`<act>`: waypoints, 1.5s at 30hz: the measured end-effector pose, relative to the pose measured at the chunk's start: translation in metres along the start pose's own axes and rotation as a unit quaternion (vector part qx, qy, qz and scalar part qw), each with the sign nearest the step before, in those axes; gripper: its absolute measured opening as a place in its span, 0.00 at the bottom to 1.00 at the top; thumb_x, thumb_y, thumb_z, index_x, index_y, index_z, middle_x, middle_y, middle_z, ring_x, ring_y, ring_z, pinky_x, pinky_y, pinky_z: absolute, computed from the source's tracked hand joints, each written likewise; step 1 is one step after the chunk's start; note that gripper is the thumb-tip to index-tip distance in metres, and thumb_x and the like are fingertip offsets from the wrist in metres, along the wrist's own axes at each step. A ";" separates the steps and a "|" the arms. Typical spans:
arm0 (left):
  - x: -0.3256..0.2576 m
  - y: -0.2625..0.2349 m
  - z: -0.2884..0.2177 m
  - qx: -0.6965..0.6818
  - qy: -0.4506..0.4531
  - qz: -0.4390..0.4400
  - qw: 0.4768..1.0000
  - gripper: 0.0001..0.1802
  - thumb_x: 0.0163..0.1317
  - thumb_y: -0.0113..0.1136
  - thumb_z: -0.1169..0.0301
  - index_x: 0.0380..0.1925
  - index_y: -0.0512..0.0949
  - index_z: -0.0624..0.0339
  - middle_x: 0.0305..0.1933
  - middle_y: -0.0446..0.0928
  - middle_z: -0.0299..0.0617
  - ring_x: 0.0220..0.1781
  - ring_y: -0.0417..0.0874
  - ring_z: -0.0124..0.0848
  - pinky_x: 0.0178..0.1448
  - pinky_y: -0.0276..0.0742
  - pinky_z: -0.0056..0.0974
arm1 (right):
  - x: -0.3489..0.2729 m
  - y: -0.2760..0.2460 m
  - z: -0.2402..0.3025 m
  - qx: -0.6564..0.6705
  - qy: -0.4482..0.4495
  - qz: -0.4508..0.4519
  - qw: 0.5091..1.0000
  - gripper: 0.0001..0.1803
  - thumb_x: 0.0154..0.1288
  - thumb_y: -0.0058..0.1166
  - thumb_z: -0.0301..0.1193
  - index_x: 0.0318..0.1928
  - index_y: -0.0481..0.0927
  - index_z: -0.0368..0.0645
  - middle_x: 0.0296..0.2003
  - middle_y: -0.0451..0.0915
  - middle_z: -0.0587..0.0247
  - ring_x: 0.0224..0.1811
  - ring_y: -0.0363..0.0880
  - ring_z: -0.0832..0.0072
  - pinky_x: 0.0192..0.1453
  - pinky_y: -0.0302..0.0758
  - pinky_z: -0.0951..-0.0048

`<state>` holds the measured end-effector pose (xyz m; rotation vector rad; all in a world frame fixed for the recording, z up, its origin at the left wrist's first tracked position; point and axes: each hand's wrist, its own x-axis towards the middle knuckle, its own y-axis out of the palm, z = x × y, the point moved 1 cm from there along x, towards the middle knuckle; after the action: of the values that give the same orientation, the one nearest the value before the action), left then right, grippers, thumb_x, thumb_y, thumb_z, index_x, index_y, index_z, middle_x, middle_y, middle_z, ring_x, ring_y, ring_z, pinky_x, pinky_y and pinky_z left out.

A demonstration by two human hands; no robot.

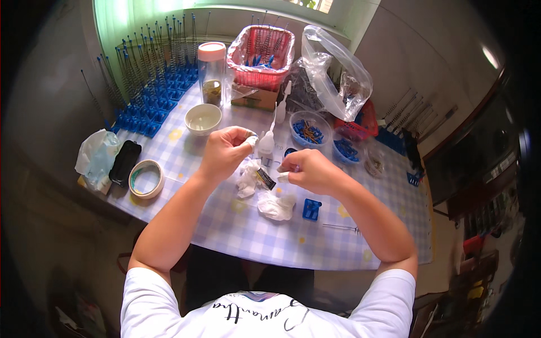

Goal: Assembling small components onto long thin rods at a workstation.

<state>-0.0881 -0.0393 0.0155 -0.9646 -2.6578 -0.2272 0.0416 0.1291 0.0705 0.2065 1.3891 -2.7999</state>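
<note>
A white printed T-shirt lies nearest the camera, at 6 o'clock. With the clock centred between the hands, the left hand sits at 9, thumb and fingertips drawn together, white wrapping at the tips; the right hand sits at 3, fingers curled, also wrapped in white. Whether either grips anything, I cannot tell. Between them, at 12, a white dropper bottle stands just beside the left fingertips. Crumpled tissue lies at 6, a blue plastic stand at 5 on the checked surface. Farther out come a tub of blue parts at 2, a white bowl at 10, a tape roll at 9, a lidded bottle at 11, and a red basket at 12.
</note>
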 end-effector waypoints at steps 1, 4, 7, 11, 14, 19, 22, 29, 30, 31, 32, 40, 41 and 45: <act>0.000 0.000 0.001 0.005 0.001 -0.006 1.000 0.05 0.59 0.61 0.78 0.34 0.80 0.68 0.30 0.79 0.32 0.30 0.74 0.14 0.33 0.69 0.22 | 0.007 0.003 0.000 -0.004 0.019 0.017 1.000 0.13 0.53 0.56 0.26 0.41 0.82 0.35 0.31 0.82 0.58 0.32 0.78 0.74 0.38 0.75 0.72; 0.000 -0.003 -0.001 -0.005 0.008 -0.004 1.000 0.05 0.59 0.61 0.78 0.35 0.80 0.68 0.30 0.79 0.32 0.31 0.74 0.15 0.33 0.70 0.22 | 0.025 0.014 0.001 -0.005 0.032 0.027 0.999 0.15 0.51 0.58 0.27 0.40 0.81 0.35 0.32 0.82 0.54 0.34 0.81 0.69 0.40 0.76 0.69; 0.000 -0.006 0.001 -0.004 0.013 -0.006 1.000 0.05 0.59 0.61 0.78 0.35 0.80 0.68 0.31 0.79 0.33 0.31 0.75 0.15 0.35 0.71 0.22 | 0.033 0.023 0.002 -0.011 0.047 0.042 0.998 0.14 0.49 0.60 0.28 0.39 0.81 0.35 0.32 0.82 0.52 0.35 0.82 0.66 0.39 0.77 0.67; 0.001 -0.004 0.000 -0.020 0.015 -0.008 1.000 0.09 0.55 0.61 0.77 0.36 0.80 0.69 0.29 0.81 0.37 0.31 0.79 0.18 0.35 0.76 0.25 | 0.036 0.028 0.005 -0.001 0.087 0.065 0.994 0.12 0.49 0.61 0.28 0.35 0.80 0.35 0.30 0.82 0.54 0.31 0.83 0.69 0.35 0.78 0.68; -0.001 -0.002 -0.006 0.003 0.028 -0.009 1.000 0.09 0.55 0.61 0.77 0.35 0.80 0.69 0.30 0.82 0.37 0.31 0.80 0.19 0.36 0.76 0.26 | 0.035 0.025 0.009 -0.005 0.092 0.074 0.993 0.13 0.50 0.61 0.28 0.36 0.80 0.33 0.28 0.81 0.57 0.31 0.82 0.73 0.35 0.77 0.72; 0.001 -0.004 -0.004 0.006 0.042 -0.018 0.999 0.09 0.55 0.61 0.77 0.35 0.80 0.70 0.30 0.82 0.38 0.31 0.80 0.19 0.36 0.76 0.26 | 0.032 0.028 0.006 0.037 0.105 0.091 0.990 0.10 0.52 0.60 0.27 0.34 0.80 0.33 0.27 0.81 0.60 0.30 0.81 0.76 0.35 0.76 0.73; 0.000 -0.005 -0.005 0.004 0.038 -0.016 0.999 0.07 0.58 0.61 0.76 0.35 0.80 0.68 0.30 0.80 0.35 0.31 0.77 0.17 0.35 0.73 0.25 | 0.028 0.029 0.004 0.070 0.097 0.085 0.989 0.09 0.53 0.59 0.26 0.34 0.80 0.32 0.27 0.81 0.62 0.29 0.80 0.79 0.33 0.76 0.74; 0.000 -0.001 -0.005 -0.066 -0.003 -0.004 0.998 0.08 0.58 0.61 0.76 0.36 0.80 0.69 0.30 0.81 0.35 0.30 0.78 0.18 0.35 0.74 0.25 | 0.004 0.005 -0.009 0.181 0.078 0.004 0.980 0.08 0.55 0.55 0.23 0.36 0.79 0.33 0.25 0.77 0.67 0.24 0.74 0.82 0.27 0.71 0.78; 0.000 0.001 -0.001 -0.067 -0.002 -0.003 0.998 0.08 0.58 0.61 0.76 0.36 0.80 0.69 0.30 0.81 0.35 0.30 0.78 0.18 0.35 0.74 0.25 | 0.000 0.001 -0.009 0.180 0.078 -0.016 0.980 0.08 0.55 0.52 0.20 0.37 0.79 0.33 0.25 0.78 0.67 0.24 0.74 0.83 0.27 0.71 0.78; -0.001 0.003 0.003 -0.070 -0.003 0.011 0.998 0.08 0.59 0.61 0.76 0.37 0.80 0.69 0.30 0.81 0.35 0.31 0.77 0.18 0.34 0.73 0.25 | -0.006 -0.002 -0.009 0.180 0.078 -0.018 0.980 0.08 0.55 0.52 0.20 0.37 0.79 0.33 0.25 0.78 0.67 0.24 0.74 0.83 0.27 0.71 0.78; -0.002 0.005 0.005 -0.072 -0.004 0.024 0.997 0.08 0.59 0.61 0.76 0.37 0.80 0.69 0.30 0.81 0.35 0.31 0.77 0.17 0.34 0.73 0.25 | -0.010 -0.005 -0.009 0.185 0.062 -0.059 0.979 0.09 0.55 0.51 0.18 0.37 0.79 0.33 0.25 0.78 0.67 0.24 0.74 0.83 0.27 0.71 0.78; -0.009 0.016 0.003 -0.008 0.001 0.064 0.998 0.07 0.60 0.62 0.75 0.37 0.81 0.67 0.29 0.78 0.32 0.30 0.75 0.16 0.33 0.71 0.23 | -0.024 -0.028 0.001 -0.141 -0.153 -0.228 0.951 0.12 0.51 0.53 0.16 0.38 0.80 0.37 0.30 0.79 0.58 0.29 0.79 0.68 0.32 0.74 0.72; -0.010 0.017 0.000 -0.004 -0.003 0.067 0.998 0.07 0.60 0.61 0.76 0.37 0.81 0.66 0.30 0.78 0.31 0.31 0.73 0.15 0.34 0.69 0.23 | -0.023 -0.027 0.001 -0.196 -0.175 -0.243 0.934 0.10 0.51 0.55 0.17 0.36 0.80 0.38 0.29 0.79 0.58 0.29 0.79 0.64 0.33 0.76 0.70; -0.012 0.017 0.002 0.000 0.005 0.067 0.998 0.06 0.61 0.61 0.77 0.37 0.82 0.66 0.32 0.76 0.30 0.31 0.71 0.15 0.34 0.68 0.23 | -0.020 -0.025 -0.001 -0.256 -0.198 -0.251 0.912 0.07 0.51 0.57 0.20 0.34 0.80 0.40 0.28 0.78 0.60 0.29 0.79 0.60 0.34 0.76 0.65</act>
<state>-0.0688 -0.0327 0.0107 -1.1327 -2.5714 -0.2000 0.0600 0.1443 0.0918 -0.7790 2.2029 -2.4324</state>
